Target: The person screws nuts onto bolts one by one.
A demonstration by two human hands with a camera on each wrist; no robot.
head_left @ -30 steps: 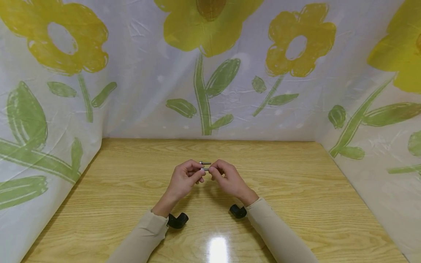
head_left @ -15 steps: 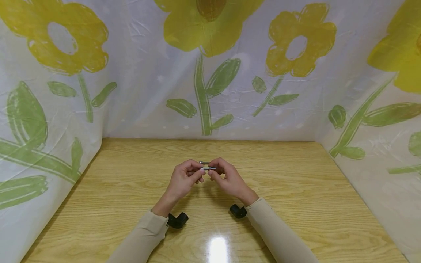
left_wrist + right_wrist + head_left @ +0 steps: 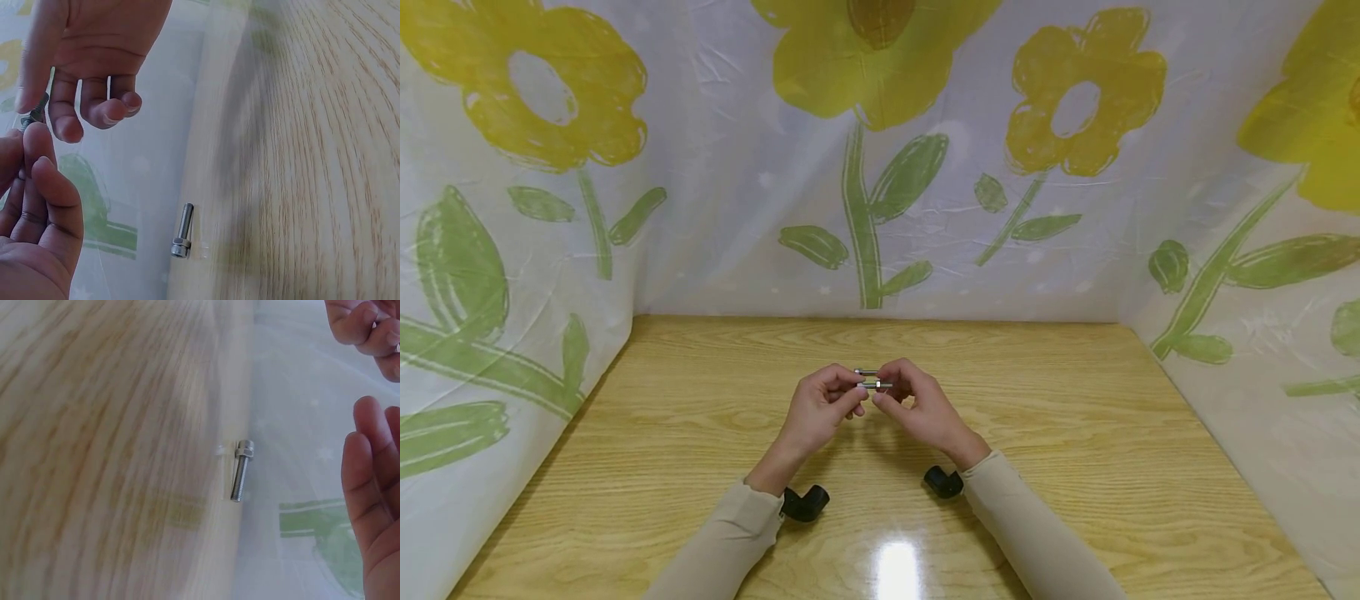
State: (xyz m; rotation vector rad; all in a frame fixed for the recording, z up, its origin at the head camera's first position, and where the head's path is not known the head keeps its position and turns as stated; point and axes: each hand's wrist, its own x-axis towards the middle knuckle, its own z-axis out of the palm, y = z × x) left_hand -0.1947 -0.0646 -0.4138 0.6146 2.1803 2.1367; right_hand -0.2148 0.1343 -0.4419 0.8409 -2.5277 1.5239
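A small metal bolt (image 3: 887, 385) lies level between my two hands, its head end pinched by thumb and index finger of my left hand (image 3: 822, 408). Partway along its shank sits a nut (image 3: 878, 385). My right hand (image 3: 925, 408) is beside the nut, thumb below and index finger above, spread apart. In the left wrist view, fingers cover much of the held bolt (image 3: 39, 110). The right wrist view shows relaxed, nearly straight fingers (image 3: 359, 481) on the right hand. A second bolt (image 3: 186, 222) with a nut by its head lies on the table just beyond.
Under the hands is a wood-grain table (image 3: 700, 467). White cloth (image 3: 722, 208) printed with yellow flowers hangs along its back and sides. Black curved pieces (image 3: 806, 503) show at both cuffs.
My right thumb and index finger have parted from a pinch around the bolt's shank, leaving the nut and thread end visible. The left hand and the second bolt have stayed in place.
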